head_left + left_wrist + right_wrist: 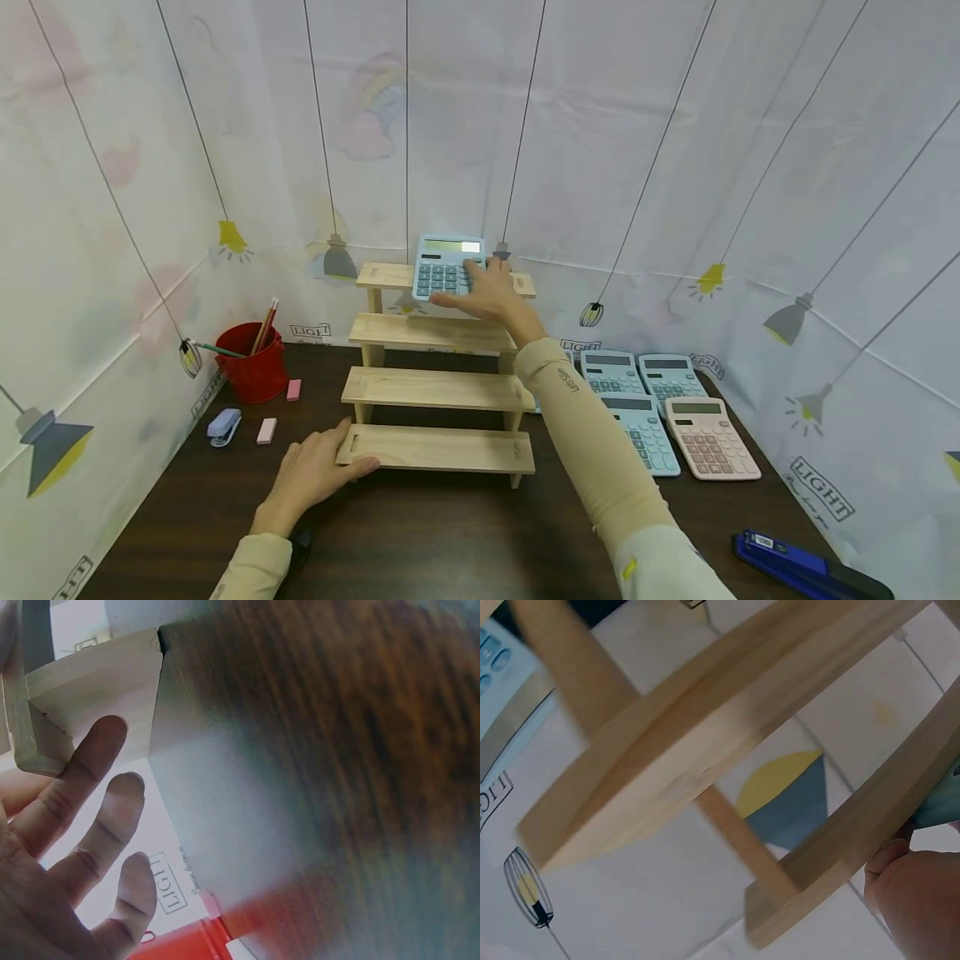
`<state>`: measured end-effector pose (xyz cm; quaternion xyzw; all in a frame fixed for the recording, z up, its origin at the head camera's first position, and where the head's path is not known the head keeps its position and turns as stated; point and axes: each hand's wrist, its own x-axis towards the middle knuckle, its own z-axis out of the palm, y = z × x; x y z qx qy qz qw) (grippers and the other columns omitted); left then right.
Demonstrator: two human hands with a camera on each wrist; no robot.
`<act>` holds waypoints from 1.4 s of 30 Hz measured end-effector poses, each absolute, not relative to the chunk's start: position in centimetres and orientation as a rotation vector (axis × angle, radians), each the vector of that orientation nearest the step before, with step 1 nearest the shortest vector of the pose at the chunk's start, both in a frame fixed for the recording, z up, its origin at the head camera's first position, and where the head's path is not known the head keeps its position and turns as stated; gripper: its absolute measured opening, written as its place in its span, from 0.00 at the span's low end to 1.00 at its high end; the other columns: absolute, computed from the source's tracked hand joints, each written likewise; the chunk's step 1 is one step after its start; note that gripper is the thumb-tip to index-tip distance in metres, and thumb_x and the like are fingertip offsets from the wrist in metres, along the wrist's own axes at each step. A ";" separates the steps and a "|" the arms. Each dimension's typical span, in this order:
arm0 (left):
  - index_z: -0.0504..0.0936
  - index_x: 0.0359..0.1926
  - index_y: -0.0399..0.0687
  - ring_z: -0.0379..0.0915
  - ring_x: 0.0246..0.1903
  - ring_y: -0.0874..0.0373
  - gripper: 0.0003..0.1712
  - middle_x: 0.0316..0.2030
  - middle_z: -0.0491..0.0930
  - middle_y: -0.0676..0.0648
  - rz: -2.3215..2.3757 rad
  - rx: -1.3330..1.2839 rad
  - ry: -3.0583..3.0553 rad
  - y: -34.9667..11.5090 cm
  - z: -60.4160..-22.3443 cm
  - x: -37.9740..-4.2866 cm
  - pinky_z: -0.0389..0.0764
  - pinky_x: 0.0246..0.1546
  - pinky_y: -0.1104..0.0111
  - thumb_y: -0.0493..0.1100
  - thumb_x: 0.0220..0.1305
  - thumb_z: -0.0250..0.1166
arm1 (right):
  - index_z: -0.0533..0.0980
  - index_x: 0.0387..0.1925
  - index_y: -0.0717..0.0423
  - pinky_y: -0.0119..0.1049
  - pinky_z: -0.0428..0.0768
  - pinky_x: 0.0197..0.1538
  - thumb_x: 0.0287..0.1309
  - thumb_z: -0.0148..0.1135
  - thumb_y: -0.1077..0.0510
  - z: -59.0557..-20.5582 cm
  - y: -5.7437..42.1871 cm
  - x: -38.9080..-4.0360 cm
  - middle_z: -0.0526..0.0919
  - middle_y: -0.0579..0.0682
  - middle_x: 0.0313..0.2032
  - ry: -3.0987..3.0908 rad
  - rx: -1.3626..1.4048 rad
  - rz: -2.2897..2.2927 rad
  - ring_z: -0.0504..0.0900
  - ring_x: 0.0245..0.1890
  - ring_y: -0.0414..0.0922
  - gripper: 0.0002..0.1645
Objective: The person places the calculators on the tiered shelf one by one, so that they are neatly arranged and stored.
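A four-tier wooden stand (435, 387) stands on the dark table. My right hand (498, 296) holds a light-blue calculator (442, 254) at its lower right, at the top tier. The calculator leans back with its screen and keys facing me. In the right wrist view, the hand (919, 896) shows beside the upper board, with a sliver of the calculator (943, 801). My left hand (311, 468) grips the left end of the lowest tier, thumb at the front edge. The left wrist view shows its other fingers (112, 802) fairly straight, one touching the wood.
Several blue calculators (637, 425) and a pink calculator (712, 437) lie right of the stand. A long blue stapler (806, 567) is at front right. At left are a red bucket (258, 375) with pencils, a small stapler (223, 425) and two erasers (266, 431).
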<state>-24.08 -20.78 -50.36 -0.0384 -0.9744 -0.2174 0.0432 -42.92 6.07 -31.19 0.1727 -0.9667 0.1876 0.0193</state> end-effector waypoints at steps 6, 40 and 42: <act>0.68 0.71 0.38 0.80 0.52 0.38 0.61 0.59 0.80 0.34 -0.650 -0.130 -2.980 -21.1 -50.5 -24.3 0.77 0.48 0.41 0.81 0.53 0.60 | 0.51 0.80 0.48 0.66 0.52 0.76 0.51 0.58 0.18 -31.4 3.6 -43.5 0.43 0.69 0.78 -2.985 0.565 0.585 0.41 0.79 0.67 0.65; 0.66 0.73 0.41 0.78 0.56 0.35 0.62 0.62 0.78 0.33 -0.722 -0.092 -2.985 -20.8 -50.6 -24.2 0.76 0.52 0.38 0.82 0.53 0.60 | 0.52 0.79 0.50 0.71 0.45 0.75 0.54 0.52 0.17 -31.3 4.1 -42.1 0.55 0.60 0.78 -2.898 0.479 0.627 0.45 0.79 0.69 0.64; 0.66 0.73 0.40 0.77 0.56 0.35 0.62 0.62 0.78 0.33 -0.728 -0.091 -2.987 -20.8 -50.5 -24.2 0.76 0.52 0.37 0.82 0.53 0.60 | 0.52 0.79 0.50 0.72 0.43 0.75 0.54 0.53 0.18 -31.3 5.2 -41.8 0.55 0.61 0.78 -2.879 0.460 0.661 0.44 0.79 0.70 0.63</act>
